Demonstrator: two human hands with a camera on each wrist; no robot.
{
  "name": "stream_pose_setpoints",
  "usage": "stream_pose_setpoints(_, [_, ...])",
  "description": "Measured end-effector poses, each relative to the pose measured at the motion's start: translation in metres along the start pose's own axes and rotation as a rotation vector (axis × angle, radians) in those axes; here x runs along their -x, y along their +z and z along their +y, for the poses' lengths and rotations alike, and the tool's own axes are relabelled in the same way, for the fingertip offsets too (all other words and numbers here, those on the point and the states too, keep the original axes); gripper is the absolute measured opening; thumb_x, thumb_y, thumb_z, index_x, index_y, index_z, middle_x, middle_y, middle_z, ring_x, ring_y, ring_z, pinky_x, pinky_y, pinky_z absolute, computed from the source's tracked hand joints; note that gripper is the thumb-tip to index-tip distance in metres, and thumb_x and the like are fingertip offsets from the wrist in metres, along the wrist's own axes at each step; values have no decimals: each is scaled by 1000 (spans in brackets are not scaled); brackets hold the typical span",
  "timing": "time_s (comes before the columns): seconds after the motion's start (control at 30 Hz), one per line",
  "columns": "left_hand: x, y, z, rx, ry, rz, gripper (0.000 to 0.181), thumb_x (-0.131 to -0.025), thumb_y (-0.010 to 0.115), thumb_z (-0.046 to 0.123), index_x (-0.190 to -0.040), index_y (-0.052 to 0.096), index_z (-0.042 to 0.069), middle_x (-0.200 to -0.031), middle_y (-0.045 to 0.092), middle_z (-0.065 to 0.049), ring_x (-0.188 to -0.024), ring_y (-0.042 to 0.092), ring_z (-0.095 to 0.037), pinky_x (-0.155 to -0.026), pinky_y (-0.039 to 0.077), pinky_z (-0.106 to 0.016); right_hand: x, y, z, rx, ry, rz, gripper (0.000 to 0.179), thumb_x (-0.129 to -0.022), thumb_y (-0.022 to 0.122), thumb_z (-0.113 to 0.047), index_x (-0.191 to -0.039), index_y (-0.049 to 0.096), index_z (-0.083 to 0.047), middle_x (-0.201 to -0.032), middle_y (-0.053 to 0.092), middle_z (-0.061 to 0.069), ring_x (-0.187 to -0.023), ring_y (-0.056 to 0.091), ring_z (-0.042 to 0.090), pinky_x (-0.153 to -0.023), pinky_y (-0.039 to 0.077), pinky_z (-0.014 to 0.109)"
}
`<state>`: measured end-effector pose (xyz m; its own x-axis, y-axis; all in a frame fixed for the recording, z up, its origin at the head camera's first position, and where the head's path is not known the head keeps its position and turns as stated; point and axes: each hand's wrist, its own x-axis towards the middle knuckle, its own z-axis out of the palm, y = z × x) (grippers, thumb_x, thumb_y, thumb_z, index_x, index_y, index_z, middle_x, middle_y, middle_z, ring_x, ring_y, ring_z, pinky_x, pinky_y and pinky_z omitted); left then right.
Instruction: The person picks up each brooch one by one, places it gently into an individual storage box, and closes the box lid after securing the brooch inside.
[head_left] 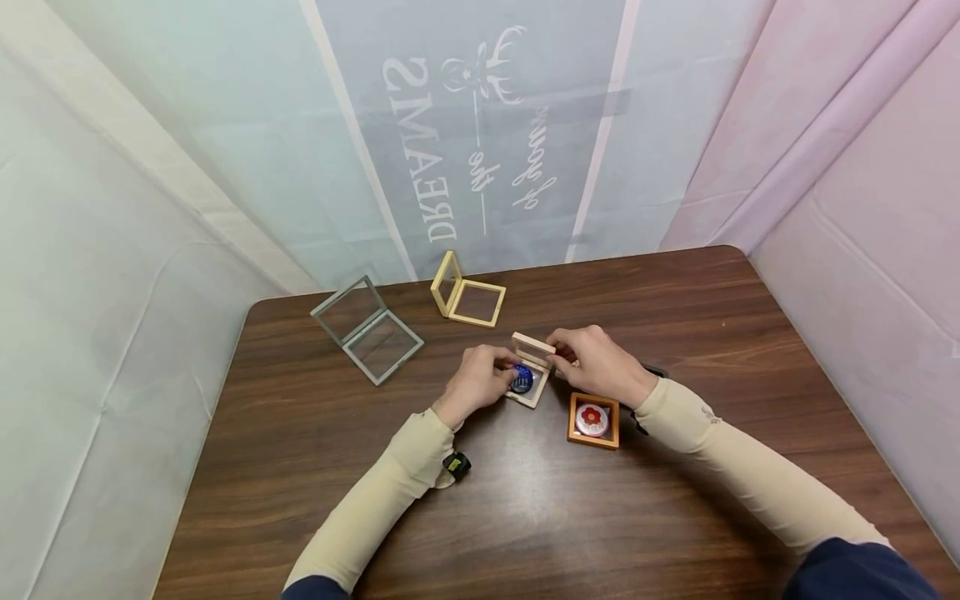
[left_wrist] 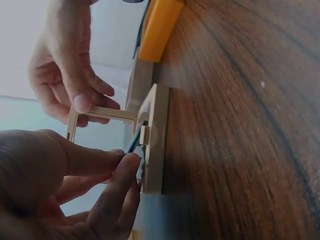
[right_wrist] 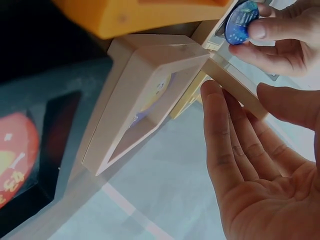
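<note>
A small beige display case lies on the table with its hinged lid raised. My left hand pinches a round blue badge by its edge, between thumb and fingers. In the left wrist view the badge tilts over the case's base, its lower edge close to the inside. My right hand holds the raised lid, thumb on one side and fingers on the other. The right wrist view has the blue badge facing the camera, near the lid.
An orange case with a red-flower badge stands nearest. A pinkish-tan case and a black case hold badges beside my right hand. Open yellow and grey-green cases lie farther back, before the cloth backdrop.
</note>
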<state>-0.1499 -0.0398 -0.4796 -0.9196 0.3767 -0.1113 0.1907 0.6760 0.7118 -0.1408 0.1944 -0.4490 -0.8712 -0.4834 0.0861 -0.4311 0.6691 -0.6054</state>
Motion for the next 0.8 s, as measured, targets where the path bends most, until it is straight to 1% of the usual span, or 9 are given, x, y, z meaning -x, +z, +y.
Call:
stream_pose_setpoints(0.13, [-2,1,4,-39,-13,12,15,-97,77,9,-111,83,10,-101,81,-3,-89,74,-14,-74,58,-24,-1,0,1,-4,6,-3,18,-100,72,-7,-117,75,-1,-97,79,10,-82,75,14,-68,61,29])
stream_pose_setpoints(0.3, [-2,1,13,-130,-38,11,13,-98,77,11,-109,84,12,-101,81,-1,-96,74,-16,-82,60,-33,-1,-1,2,-22,25,-12,18,-101,72,-8,-117,75,-1,-97,79,11,-82,75,16,-66,59,28])
stream_pose_setpoints(0.43, [-2,2,18,-185,-43,14,13,-98,76,12,-108,84,13,-100,80,0,-97,74,-17,-85,60,-37,-1,-3,3,-28,13,-11,17,-101,72,-7,-117,75,-1,-96,79,12,-83,75,17,-66,59,28])
stream_pose_setpoints(0.6, [-1,2,22,-216,-44,18,13,-98,75,11,-108,84,12,-99,79,-1,-93,72,-18,-81,60,-37,-2,-5,3,-37,-8,-10,16,-101,71,-5,-116,75,1,-95,79,13,-82,75,17,-66,59,29])
stream_pose_setpoints(0.8, [-2,3,21,-236,-49,18,14,-99,75,11,-109,84,12,-100,79,-2,-94,73,-19,-79,60,-37,-3,-5,3,-51,-3,-27,17,-102,70,-6,-117,75,0,-96,79,13,-83,75,17,-66,59,28])
